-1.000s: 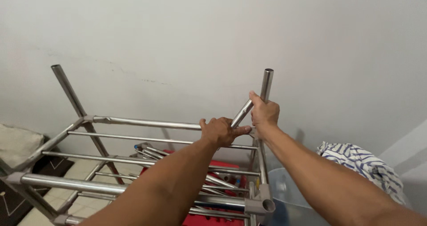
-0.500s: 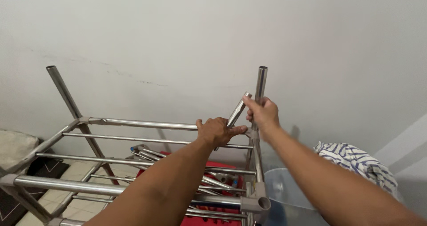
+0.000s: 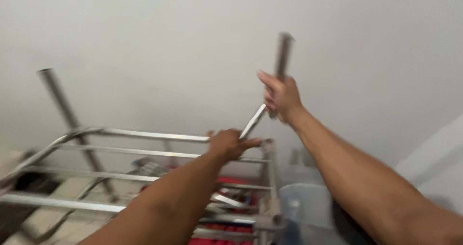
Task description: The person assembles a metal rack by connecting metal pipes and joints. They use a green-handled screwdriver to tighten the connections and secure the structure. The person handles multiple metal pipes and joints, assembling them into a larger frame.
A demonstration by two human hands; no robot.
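A plain off-white wall [image 3: 159, 38] fills most of the view, evenly and softly lit, with a faint shadow along its lower part. At the bottom left, a pale tiled floor [image 3: 72, 225] shows, blurred. A translucent plastic container [image 3: 308, 204] stands near the wall.

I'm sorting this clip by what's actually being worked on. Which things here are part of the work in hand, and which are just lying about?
In hand:
- metal rack frame, left hand gripping its top rail
- upright tube, right hand closed around it
- short diagonal rod between the hands

Lying about:
- loose metal tubes on something red under the frame
- translucent plastic bin, blurred
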